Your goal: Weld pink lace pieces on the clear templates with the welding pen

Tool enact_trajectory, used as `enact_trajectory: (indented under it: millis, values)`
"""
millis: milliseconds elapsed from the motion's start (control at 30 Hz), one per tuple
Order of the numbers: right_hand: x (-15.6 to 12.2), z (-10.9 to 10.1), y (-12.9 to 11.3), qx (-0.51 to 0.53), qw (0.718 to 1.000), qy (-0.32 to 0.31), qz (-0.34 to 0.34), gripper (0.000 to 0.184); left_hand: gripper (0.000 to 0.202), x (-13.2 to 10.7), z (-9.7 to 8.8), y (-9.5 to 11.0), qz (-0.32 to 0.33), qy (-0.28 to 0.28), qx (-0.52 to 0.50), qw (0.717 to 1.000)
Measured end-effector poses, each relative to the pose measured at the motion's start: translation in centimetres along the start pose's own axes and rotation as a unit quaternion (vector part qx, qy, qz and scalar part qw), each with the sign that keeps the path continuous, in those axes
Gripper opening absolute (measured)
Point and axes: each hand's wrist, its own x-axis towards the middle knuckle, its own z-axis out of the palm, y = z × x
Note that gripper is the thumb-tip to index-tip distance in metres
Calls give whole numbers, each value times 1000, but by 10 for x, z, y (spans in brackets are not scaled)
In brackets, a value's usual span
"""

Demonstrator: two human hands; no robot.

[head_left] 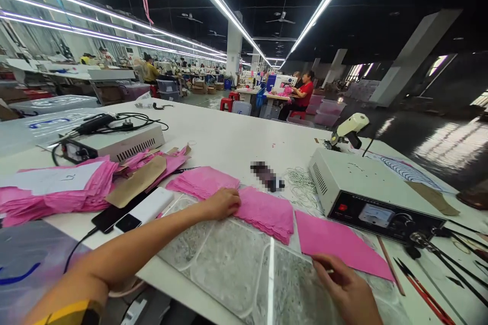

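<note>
My left hand [224, 204] has its fingers bent together at the edge between two stacks of pink fabric. One fabric stack [206, 181] lies behind it, the other fabric stack [267, 212] just to its right. The fingers seem to pinch a fabric edge. My right hand [345, 284] is closed, thumb against fingers, at the near corner of a flat, smooth pink sheet [339, 244]. A small pale bit shows between these fingers, too small to name. Beneath both hands lies a grey-green patterned mat [229, 264] with a clear, shiny surface.
At right stands a metal control box [381, 198] with a dial, red-handled tweezers [423, 289] before it. Another box [118, 144], pink fabric piles [57, 188], a white power bank [147, 208] and a phone [110, 216] lie left. Tangled thread [301, 183] lies behind. People sew farther off.
</note>
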Motion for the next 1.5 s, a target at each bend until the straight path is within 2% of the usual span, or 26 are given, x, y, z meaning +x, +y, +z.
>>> enact_trajectory:
  millis: [67,133,233,400,567,733,833,933,1000,1100,1167,1300,1400,1500]
  values:
    - [34,11,-15,-68,995,-15,-75,39,10,6,2,-6,18,-10,18,1000]
    - [60,25,-22,-90,991,-39,-89,37,10,8,4,-11,29,-14,33,999]
    - [80,43,-24,-112,984,-85,-107,30,16,9,6,-14,39,-17,56,998]
    - [87,55,-20,-138,973,-129,-131,23,23,11,4,-14,43,-33,89,995]
    - [91,53,-14,-135,970,-150,-133,26,7,9,3,-8,37,-22,104,994]
    - [95,50,-13,-136,969,-165,-126,31,10,7,3,4,23,-8,131,991]
    - [97,48,-15,-138,968,-171,-120,32,19,9,13,17,10,12,164,986]
    - [99,47,-18,-136,969,-169,-116,32,37,16,36,37,9,38,211,977]
    - [100,46,-19,-132,970,-164,-119,33,43,24,53,48,15,45,253,966]
    - [101,45,-19,-126,971,-149,-136,32,25,36,69,53,30,50,309,949]
    - [101,43,-19,-124,971,-135,-153,30,12,38,69,48,36,60,338,938]
    - [89,38,-20,-128,965,-118,-196,27,16,18,55,26,49,82,382,919]
    - [68,39,-22,-131,955,-124,-235,23,21,-16,44,11,86,85,397,910]
    - [42,47,-25,-152,923,-122,-331,21,26,-58,35,1,138,81,403,901]
